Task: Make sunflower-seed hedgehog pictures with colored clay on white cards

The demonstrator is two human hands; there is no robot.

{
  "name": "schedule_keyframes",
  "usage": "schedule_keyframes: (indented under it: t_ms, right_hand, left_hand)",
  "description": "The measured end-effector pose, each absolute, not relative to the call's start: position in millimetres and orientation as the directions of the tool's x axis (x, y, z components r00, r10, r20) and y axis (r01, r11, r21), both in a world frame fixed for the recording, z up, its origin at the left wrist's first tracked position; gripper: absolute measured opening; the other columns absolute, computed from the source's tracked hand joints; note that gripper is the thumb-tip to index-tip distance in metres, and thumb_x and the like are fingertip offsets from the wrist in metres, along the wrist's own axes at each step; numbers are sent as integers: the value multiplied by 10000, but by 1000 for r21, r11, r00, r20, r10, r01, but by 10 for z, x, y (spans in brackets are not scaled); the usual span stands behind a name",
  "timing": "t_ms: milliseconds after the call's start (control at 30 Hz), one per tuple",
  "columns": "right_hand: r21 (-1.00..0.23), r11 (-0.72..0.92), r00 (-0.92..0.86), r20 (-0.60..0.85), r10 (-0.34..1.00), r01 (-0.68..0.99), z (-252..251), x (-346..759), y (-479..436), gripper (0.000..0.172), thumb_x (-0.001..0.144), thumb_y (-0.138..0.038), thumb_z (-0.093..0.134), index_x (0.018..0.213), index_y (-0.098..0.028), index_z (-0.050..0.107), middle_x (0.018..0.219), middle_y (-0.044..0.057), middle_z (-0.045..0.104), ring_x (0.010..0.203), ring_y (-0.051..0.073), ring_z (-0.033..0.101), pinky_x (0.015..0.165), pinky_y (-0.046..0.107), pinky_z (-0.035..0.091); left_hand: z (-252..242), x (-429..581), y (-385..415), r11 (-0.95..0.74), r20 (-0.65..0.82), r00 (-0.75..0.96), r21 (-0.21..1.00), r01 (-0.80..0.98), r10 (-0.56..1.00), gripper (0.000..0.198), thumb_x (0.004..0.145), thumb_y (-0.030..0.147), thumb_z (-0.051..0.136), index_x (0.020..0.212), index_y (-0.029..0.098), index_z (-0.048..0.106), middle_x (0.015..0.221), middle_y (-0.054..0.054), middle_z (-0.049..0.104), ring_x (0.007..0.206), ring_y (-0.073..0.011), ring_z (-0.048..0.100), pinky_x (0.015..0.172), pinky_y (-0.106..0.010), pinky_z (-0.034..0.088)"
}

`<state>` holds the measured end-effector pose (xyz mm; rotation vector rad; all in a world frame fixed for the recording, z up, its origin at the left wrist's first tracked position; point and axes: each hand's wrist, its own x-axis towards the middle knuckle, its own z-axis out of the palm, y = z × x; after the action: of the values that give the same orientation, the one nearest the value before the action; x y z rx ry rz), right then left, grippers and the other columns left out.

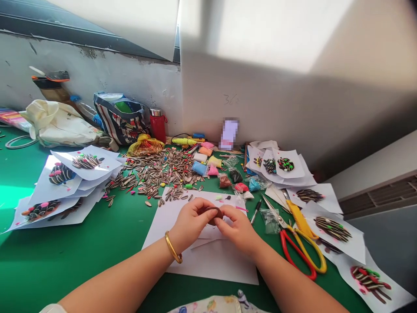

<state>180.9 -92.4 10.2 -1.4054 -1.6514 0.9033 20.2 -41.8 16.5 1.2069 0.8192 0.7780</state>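
Between my two hands, above a white paper sheet (224, 263), is a flat piece of brown clay (215, 213). My left hand (193, 219) pinches its left side, a gold bangle on the wrist. Thumb and fingers of my right hand (237, 226) hold the right side. The sheet bears small light green and black bits near its top edge. Striped sunflower seeds (156, 171) lie in a wide pile beyond it. Small bags of coloured clay, one of them blue (199, 168), sit right of the seeds.
Red and yellow scissors (302, 243), a yellow cutter (298, 215) and a black pen (256, 212) lie at right. Seed-decorated papers are stacked at left (87, 163) and right (339, 228). Bags (120, 119) and a red flask (158, 124) stand by the wall.
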Motion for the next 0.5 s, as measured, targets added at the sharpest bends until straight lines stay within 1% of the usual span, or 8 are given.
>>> schedule_keyframes:
  t_ms: [100, 167, 233, 267, 333, 400, 433, 500]
  right_hand:
    - [-893, 165, -115, 128, 985, 419, 106, 1817, -913, 118, 869, -317, 607, 903, -213, 651, 878, 16, 655, 858, 184, 582, 799, 308, 440]
    - [-889, 183, -125, 143, 982, 421, 105, 1820, -910, 138, 895, -328, 577, 872, -211, 646, 858, 18, 650, 845, 182, 577, 793, 309, 438]
    - [-881, 186, -117, 149, 982, 435, 102, 1818, -912, 163, 906, -314, 550, 814, -205, 628, 821, 18, 638, 820, 180, 570, 772, 307, 438]
    - [-878, 181, -107, 148, 983, 443, 100, 1816, -915, 162, 900, -302, 552, 791, -202, 619, 808, 17, 631, 807, 178, 567, 760, 305, 439]
    - [-875, 170, -97, 141, 985, 454, 96, 1814, -921, 151, 879, -280, 570, 758, -201, 611, 780, 12, 619, 779, 173, 565, 739, 298, 441]
    - [-877, 166, -97, 136, 986, 450, 93, 1818, -922, 117, 866, -271, 589, 781, -205, 635, 787, 10, 627, 786, 174, 574, 746, 298, 447]
    - [-881, 168, -100, 138, 985, 442, 92, 1823, -921, 101, 866, -273, 595, 812, -209, 652, 807, 12, 640, 804, 178, 582, 759, 301, 450]
    - [-891, 175, -108, 142, 984, 420, 88, 1835, -915, 112, 880, -282, 587, 882, -220, 680, 864, 23, 671, 853, 190, 599, 797, 314, 456]
  left_hand:
    - [167, 199, -418, 170, -93, 490, 979, -115, 867, 229, 761, 368, 707, 831, 164, 632, 848, -75, 703, 840, -227, 682, 750, -359, 570]
    - [149, 193, -418, 135, -67, 479, 985, -109, 875, 272, 766, 374, 710, 932, 169, 645, 920, -88, 707, 885, -233, 679, 782, -372, 567]
    - [127, 187, -419, 101, -52, 467, 992, -81, 882, 359, 758, 372, 722, 1050, 177, 643, 998, -101, 700, 916, -236, 673, 798, -376, 564]
    - [120, 185, -419, 92, -50, 467, 994, -66, 883, 373, 753, 370, 726, 1062, 177, 645, 1008, -103, 697, 913, -235, 673, 792, -372, 565]
    - [120, 184, -417, 97, -60, 480, 994, -53, 875, 306, 751, 373, 724, 966, 164, 664, 958, -96, 696, 877, -230, 675, 758, -356, 568]
    - [139, 187, -414, 123, -79, 488, 991, -59, 869, 249, 755, 380, 716, 842, 155, 653, 864, -77, 693, 824, -216, 676, 719, -333, 568]
    - [152, 189, -412, 140, -90, 486, 988, -67, 869, 245, 759, 385, 711, 809, 154, 643, 832, -67, 691, 805, -208, 676, 708, -323, 567]
    - [175, 193, -411, 168, -105, 476, 982, -91, 873, 257, 761, 397, 712, 802, 155, 635, 813, -54, 692, 784, -194, 675, 703, -310, 566]
